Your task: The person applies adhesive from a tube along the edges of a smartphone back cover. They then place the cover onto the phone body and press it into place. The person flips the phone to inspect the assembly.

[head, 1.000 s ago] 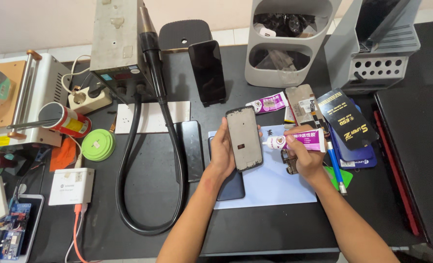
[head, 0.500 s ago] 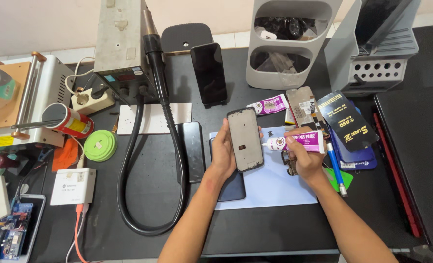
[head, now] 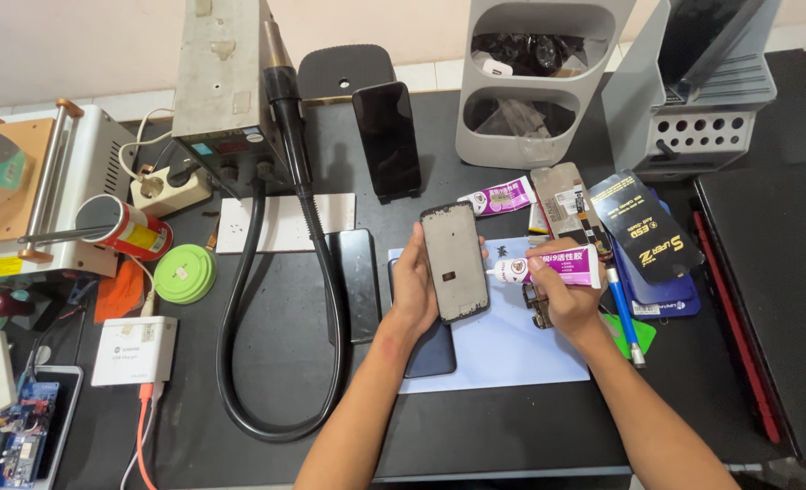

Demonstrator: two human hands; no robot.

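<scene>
Just right of the frame's centre, a phone frame stands tilted in the left hand, whose fingers wrap its left edge while the thumb side props it from behind. The right hand is closed around a pink-and-white glue tube, its white nozzle touching the frame's right edge about halfway down. To lay a clean bead, it seems best to keep the nozzle on the narrow rim, squeeze lightly and evenly, and hold the frame steady so glue stays off the inner face. Beneath both hands lies a pale blue mat, with a dark phone partly under the left wrist. A blue-handled tool lies right of the hand, and a black hose loops at lower left.
</scene>
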